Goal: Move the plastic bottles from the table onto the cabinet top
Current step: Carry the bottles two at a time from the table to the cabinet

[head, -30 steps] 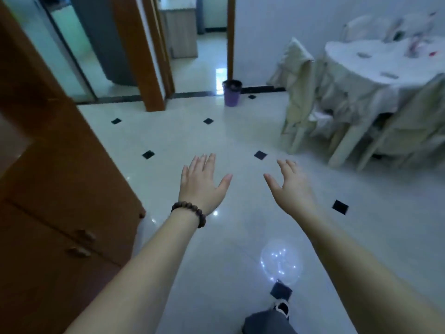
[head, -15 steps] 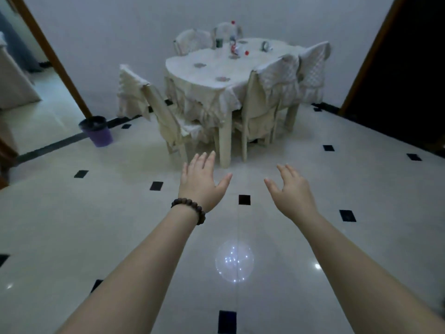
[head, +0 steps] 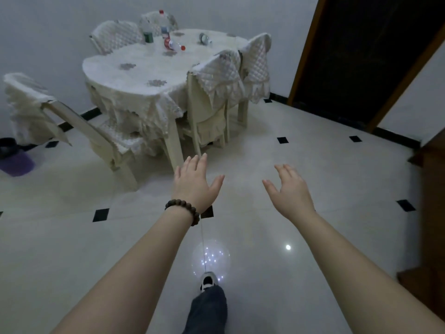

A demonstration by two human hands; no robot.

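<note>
A round table under a cream cloth stands at the far left of the room. On its far side lies a clear plastic bottle with a red cap and red label. Behind it an upright bottle with a red cap stands beside a green-labelled bottle. A further clear bottle lies to the right. My left hand, with a bead bracelet at the wrist, and my right hand are stretched out over the floor, fingers straight, holding nothing. The cabinet top is out of view.
Several chairs with quilted covers ring the table; one juts out toward me at the left. A purple bin sits at the left edge. A dark doorway and brown wooden furniture are on the right. My foot steps on the tiled floor.
The view has swung right from the brown cabinet and hallway to face the table, which now looks nearer. Both hands keep the same outstretched, empty pose.
</note>
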